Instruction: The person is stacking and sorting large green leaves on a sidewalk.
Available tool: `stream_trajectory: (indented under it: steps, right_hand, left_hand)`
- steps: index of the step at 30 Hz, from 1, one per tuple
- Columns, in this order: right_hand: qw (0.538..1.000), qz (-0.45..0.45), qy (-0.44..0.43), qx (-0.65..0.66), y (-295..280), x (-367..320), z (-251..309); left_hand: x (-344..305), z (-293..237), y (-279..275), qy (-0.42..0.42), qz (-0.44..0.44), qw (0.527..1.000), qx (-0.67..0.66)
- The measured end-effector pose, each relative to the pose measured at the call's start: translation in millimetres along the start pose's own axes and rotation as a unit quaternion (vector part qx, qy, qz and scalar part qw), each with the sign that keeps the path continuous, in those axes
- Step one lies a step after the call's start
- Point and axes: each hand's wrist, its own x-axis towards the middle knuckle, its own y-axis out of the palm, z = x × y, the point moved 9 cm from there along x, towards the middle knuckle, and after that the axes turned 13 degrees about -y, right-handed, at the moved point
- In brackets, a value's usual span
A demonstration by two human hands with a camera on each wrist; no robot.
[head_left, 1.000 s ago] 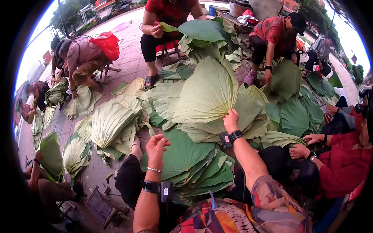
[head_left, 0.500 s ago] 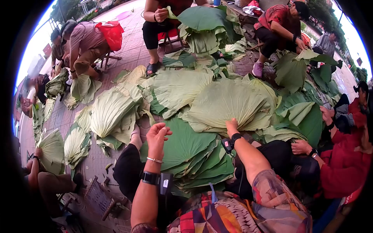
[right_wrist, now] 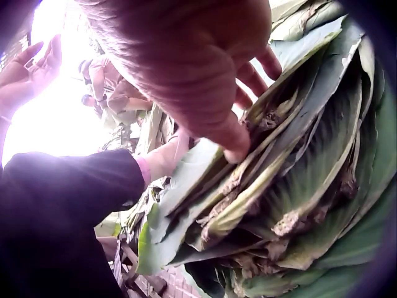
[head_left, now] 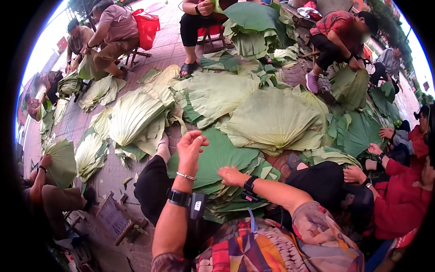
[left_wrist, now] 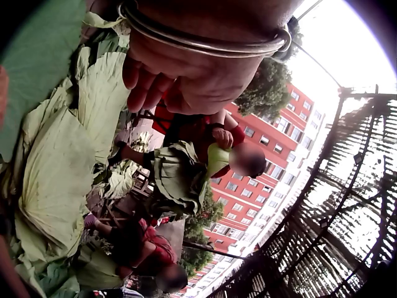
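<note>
My right hand reaches over the stack of green lotus leaves in front of me. In the right wrist view, its thumb and spread fingers are right at the upper edges of the stacked leaves, whose trimmed stem ends look brown. The left hand is raised above the left side of this stack, fingers loosely bent, holding nothing. In the left wrist view that hand hangs under a metal bangle. Beyond the green stack, a pale lotus leaf lies spread on top of a pale leaf pile.
More pale leaf piles cover the paving to the left. Several people sit around, including one in red close on my right and one opposite with a leaf bundle. A low folding stool stands at lower left.
My right hand has let go of the pale leaf, which now lies flat on the pale pile, and has moved back and left onto the green stack. The left hand stays raised.
</note>
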Motion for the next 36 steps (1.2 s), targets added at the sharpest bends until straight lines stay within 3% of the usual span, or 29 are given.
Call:
stream_trajectory:
  steps: [2, 5, 9, 11, 16, 17, 19, 20, 22, 25, 26, 27, 28, 29, 30, 32, 33, 34, 35, 36]
  right_hand:
    - [0.999, 0.022, -0.006, -0.046, 8.8, 1.3, -3.0]
    - [0.992, -0.075, -0.082, -0.06, -1.3, 5.3, 5.2]
    - [0.999, -0.034, -0.008, 0.028, -6.2, 10.2, -13.5]
    - [0.981, -0.175, -0.034, 0.074, -47.0, 10.0, -17.5]
    - [0.931, -0.317, -0.015, 0.18, -162.3, 15.1, -50.7]
    - [0.921, -0.32, 0.044, 0.217, -180.0, 9.3, -62.8]
    - [0.836, -0.42, 0.046, 0.35, -201.1, -3.1, -96.7]
    - [0.758, -0.43, 0.078, 0.484, -209.2, -12.1, -102.3]
    - [0.672, -0.485, 0.082, 0.554, -222.8, -38.3, -127.6]
    - [0.54, -0.578, 0.052, 0.61, -218.6, -82.2, -172.5]
    - [0.518, -0.614, 0.098, 0.588, -206.4, -101.8, -192.0]
    - [0.493, -0.65, 0.176, 0.551, -185.5, -123.6, -218.4]
    - [0.477, -0.666, 0.307, 0.485, -167.5, -151.9, -228.2]
    - [0.437, -0.676, 0.36, 0.472, -149.4, -170.0, -240.0]
    - [0.426, -0.675, 0.383, 0.466, -132.8, -186.0, -248.1]
    - [0.342, -0.682, 0.334, 0.554, -91.2, -200.4, -270.0]
    - [0.34, -0.681, 0.334, 0.555, -68.2, -212.5, -285.0]
    - [0.607, -0.61, 0.333, 0.386, -77.2, -218.1, -296.7]
    - [0.81, -0.474, 0.297, 0.176, -91.5, -201.1, -281.9]
    - [0.81, -0.473, 0.299, 0.178, -85.8, -205.3, -283.3]
  left_hand:
    - [0.3, -2.1, 0.9, 0.004, 0.007, 1.0, -0.001]
    - [-2.2, -4.1, -1.0, 0.003, 0.003, 1.0, -0.002]
    - [-3.2, -5.9, -2.3, 0.007, 0.008, 1.0, 0.01]
    - [-3.7, -6.2, -3.4, 0.01, 0.008, 1.0, 0.004]
    - [-2.4, -9.5, -7.0, 0.011, 0.002, 1.0, -0.007]
    - [-1.7, -8.7, -8.4, 0.01, 0.001, 1.0, -0.009]
    - [-1.3, -8.3, -9.6, 0.004, -0.001, 1.0, -0.009]
    - [-1.7, -9.1, -9.3, 0.005, -0.001, 1.0, -0.008]
    - [-2.1, -8.4, -9.1, 0.001, -0.002, 1.0, -0.005]
    - [-0.6, -6.1, -7.5, 0.002, -0.002, 1.0, 0.003]
    - [-0.5, -5.8, -6.3, 0.002, -0.001, 1.0, 0.007]
    - [-0.5, -6.0, -5.2, 0.002, 0.0, 1.0, 0.008]
    - [-0.9, -6.2, -4.3, 0.002, -0.001, 1.0, 0.009]
    - [-1.1, -5.7, -3.1, 0.001, -0.002, 1.0, 0.009]
    - [-0.6, -4.5, -1.8, 0.0, 0.0, 1.0, 0.01]
    - [0.7, -3.6, -3.4, 0.006, -0.01, 1.0, -0.005]
    - [2.3, -2.7, -3.8, 0.006, -0.011, 1.0, -0.003]
    - [3.7, -0.8, -4.1, 0.004, -0.009, 1.0, -0.004]
    - [4.2, 1.3, -3.6, 0.001, -0.006, 1.0, -0.006]
    - [4.5, 2.0, -2.7, -0.001, -0.007, 1.0, -0.005]
